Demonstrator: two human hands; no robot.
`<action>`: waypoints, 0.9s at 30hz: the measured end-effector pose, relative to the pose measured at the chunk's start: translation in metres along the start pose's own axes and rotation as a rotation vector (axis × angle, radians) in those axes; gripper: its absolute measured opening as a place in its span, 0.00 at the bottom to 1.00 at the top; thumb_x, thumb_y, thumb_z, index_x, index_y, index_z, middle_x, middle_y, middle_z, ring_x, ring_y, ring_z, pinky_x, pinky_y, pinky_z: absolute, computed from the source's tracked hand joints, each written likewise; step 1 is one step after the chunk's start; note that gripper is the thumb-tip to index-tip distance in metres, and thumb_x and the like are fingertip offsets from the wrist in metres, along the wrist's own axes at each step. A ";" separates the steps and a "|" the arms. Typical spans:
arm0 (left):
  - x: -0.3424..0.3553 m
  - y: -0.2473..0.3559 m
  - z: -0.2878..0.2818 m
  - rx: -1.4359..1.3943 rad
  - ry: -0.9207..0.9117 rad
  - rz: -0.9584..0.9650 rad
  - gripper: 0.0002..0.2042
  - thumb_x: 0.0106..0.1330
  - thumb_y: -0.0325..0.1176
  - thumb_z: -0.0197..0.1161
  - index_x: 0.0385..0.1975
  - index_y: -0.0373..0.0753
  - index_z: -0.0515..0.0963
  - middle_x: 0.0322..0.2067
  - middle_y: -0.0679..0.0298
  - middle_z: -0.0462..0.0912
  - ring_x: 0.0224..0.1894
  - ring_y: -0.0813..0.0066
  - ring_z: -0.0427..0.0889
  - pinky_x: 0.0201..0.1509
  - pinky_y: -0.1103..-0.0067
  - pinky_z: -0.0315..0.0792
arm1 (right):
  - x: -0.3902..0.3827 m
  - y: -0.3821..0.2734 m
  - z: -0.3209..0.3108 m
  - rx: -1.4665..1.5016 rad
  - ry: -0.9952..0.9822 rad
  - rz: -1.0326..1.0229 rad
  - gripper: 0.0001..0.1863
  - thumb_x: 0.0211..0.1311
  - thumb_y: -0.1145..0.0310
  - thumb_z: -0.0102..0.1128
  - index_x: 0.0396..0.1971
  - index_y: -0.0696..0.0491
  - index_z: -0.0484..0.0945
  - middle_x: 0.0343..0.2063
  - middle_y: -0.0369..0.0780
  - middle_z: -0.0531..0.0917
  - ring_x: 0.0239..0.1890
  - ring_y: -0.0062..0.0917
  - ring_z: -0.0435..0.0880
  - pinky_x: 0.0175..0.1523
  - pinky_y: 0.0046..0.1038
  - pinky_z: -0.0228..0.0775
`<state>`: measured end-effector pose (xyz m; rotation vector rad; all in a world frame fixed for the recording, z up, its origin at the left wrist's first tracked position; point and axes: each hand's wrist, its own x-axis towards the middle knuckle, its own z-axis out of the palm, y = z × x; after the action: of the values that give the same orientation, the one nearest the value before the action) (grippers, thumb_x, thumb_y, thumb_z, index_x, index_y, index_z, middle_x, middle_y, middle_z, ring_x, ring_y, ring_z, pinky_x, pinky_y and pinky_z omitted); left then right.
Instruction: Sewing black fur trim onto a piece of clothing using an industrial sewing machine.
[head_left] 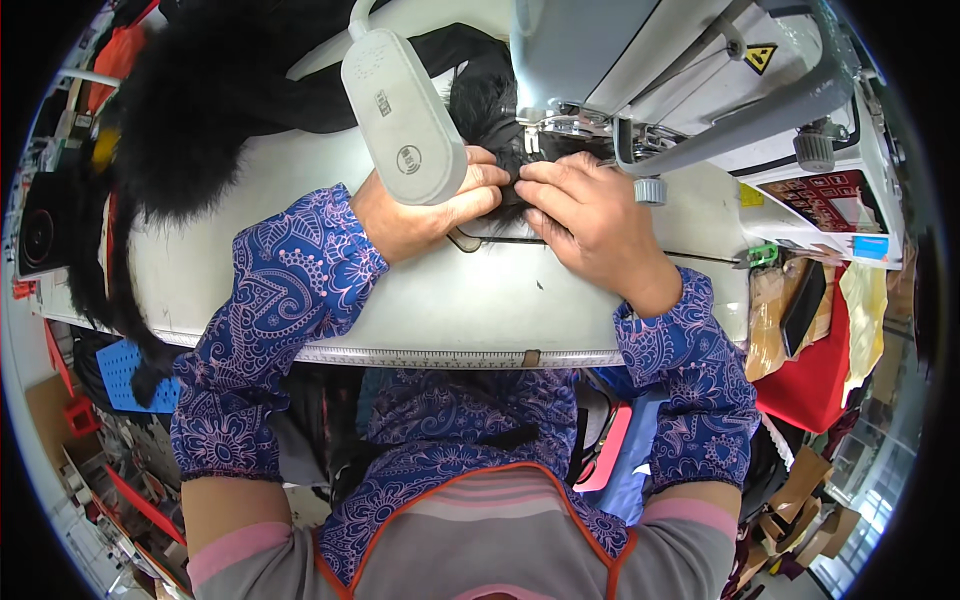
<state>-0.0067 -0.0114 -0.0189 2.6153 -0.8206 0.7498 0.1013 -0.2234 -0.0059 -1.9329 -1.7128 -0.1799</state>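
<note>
Black furry fabric lies under the needle area of a sewing machine, close to the metal presser foot. My left hand is closed on the fabric's near edge, thumb and fingers pinched together; a light grey lamp head hides part of this hand. Just to the right, my right hand presses its bent fingers and thumb onto the same fabric, below the presser foot. The fingertips of both hands almost meet. Dark fur hides exactly what lies between them.
A bulky black fur piece covers the table's far left and hangs over its edge. A measuring strip runs along the front edge. On the right are a green small tool, a dark flat object and red cloth.
</note>
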 end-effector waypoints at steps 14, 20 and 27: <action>0.003 -0.007 -0.002 0.066 -0.069 0.012 0.15 0.47 0.27 0.69 0.37 0.39 0.81 0.46 0.63 0.84 0.48 0.66 0.82 0.50 0.69 0.76 | -0.007 -0.002 -0.002 -0.118 0.019 -0.022 0.16 0.51 0.71 0.68 0.42 0.53 0.84 0.46 0.37 0.83 0.48 0.30 0.82 0.51 0.31 0.74; 0.004 -0.007 -0.001 0.065 -0.127 -0.102 0.19 0.49 0.32 0.69 0.44 0.39 0.80 0.50 0.62 0.82 0.55 0.62 0.78 0.56 0.65 0.73 | -0.012 0.015 -0.004 -0.164 0.012 0.048 0.15 0.54 0.67 0.68 0.44 0.48 0.84 0.45 0.34 0.84 0.48 0.28 0.82 0.51 0.31 0.75; 0.007 -0.009 -0.002 0.022 -0.179 -0.170 0.23 0.50 0.35 0.68 0.49 0.38 0.77 0.55 0.59 0.78 0.60 0.59 0.75 0.61 0.62 0.69 | -0.010 0.019 -0.008 -0.258 -0.024 0.062 0.16 0.56 0.61 0.67 0.45 0.45 0.83 0.45 0.30 0.84 0.49 0.24 0.83 0.51 0.32 0.74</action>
<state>0.0033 -0.0063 -0.0145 2.7586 -0.6276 0.4864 0.1195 -0.2369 -0.0095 -2.1780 -1.7114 -0.3720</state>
